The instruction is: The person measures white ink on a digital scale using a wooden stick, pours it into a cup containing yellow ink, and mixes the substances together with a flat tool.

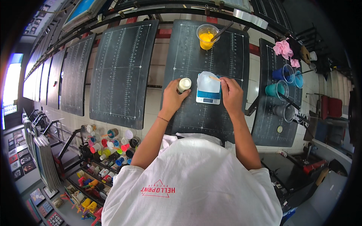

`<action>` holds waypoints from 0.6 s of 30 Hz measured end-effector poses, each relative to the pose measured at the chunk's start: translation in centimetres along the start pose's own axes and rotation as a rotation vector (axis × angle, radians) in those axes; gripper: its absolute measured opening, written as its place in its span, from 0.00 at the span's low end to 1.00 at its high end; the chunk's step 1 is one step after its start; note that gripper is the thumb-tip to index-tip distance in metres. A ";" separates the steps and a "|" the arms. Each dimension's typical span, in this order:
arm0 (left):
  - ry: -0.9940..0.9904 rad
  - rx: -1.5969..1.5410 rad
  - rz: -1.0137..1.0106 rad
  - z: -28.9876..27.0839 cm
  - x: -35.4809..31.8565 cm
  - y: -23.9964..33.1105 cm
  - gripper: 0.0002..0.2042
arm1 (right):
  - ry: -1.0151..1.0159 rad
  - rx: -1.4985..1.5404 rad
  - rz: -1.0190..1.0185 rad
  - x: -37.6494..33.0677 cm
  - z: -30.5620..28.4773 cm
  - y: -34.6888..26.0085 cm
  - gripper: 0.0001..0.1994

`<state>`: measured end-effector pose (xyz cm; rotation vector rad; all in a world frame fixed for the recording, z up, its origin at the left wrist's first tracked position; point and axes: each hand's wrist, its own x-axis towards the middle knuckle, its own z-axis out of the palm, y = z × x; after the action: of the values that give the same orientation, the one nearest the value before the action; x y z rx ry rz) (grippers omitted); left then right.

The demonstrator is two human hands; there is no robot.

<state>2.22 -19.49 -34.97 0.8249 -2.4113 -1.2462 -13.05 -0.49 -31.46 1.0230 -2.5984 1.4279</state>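
Observation:
My left hand (174, 97) is closed around a small jar (184, 85) of pale cream colour, just left of a digital scale (208, 100). On the scale's blue top lies a white sheet or shallow cup (207, 83); which of the two I cannot tell. Between the fingertips of my right hand (232, 93) is a thin wooden stick (215, 78), its end over the white piece. Farther off on the same black board (181, 49) stands a clear cup of yellow ink (206, 39) with a dark spatula (223, 30) leaning in it.
Cups of teal (275, 89) and blue ink (282, 74) stand on the right board, with crumpled pink paper (283, 49) behind and a small round lid (279, 129) nearer. More black boards (120, 75) lie to the left. Many coloured jars (113, 145) crowd a shelf at lower left.

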 end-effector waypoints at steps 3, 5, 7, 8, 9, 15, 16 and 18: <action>0.012 -0.010 0.020 0.0 -0.1 0.0 0.22 | 0.023 0.036 0.121 0.1 -0.3 0.6 0.12; 0.017 -0.005 0.035 0.0 -0.2 -0.1 0.22 | 0.025 0.195 0.285 -0.1 -0.2 1.6 0.13; 0.017 0.020 0.040 0.0 -0.2 -0.2 0.22 | 0.034 0.312 0.406 -0.1 -0.5 2.1 0.14; 0.016 0.011 0.041 0.0 -0.3 -0.1 0.22 | 0.041 0.350 0.445 -0.1 -0.7 2.1 0.15; 0.017 0.002 0.042 0.0 -0.3 -0.1 0.23 | 0.049 0.387 0.485 0.0 -0.9 2.2 0.15; 0.015 -0.038 0.044 0.0 -0.4 0.3 0.23 | 0.054 0.576 0.566 -0.1 -1.4 2.2 0.15; 0.020 -0.048 0.055 0.1 -0.4 0.4 0.23 | 0.029 0.591 0.538 -0.1 -1.5 1.7 0.15; 0.003 -0.027 0.069 0.0 -0.5 0.6 0.23 | -0.023 0.623 0.482 -0.1 -1.5 -0.2 0.15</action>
<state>2.35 -18.91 -34.50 0.7292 -2.3938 -1.2483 -13.30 0.57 -30.44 0.4108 -2.5708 2.4432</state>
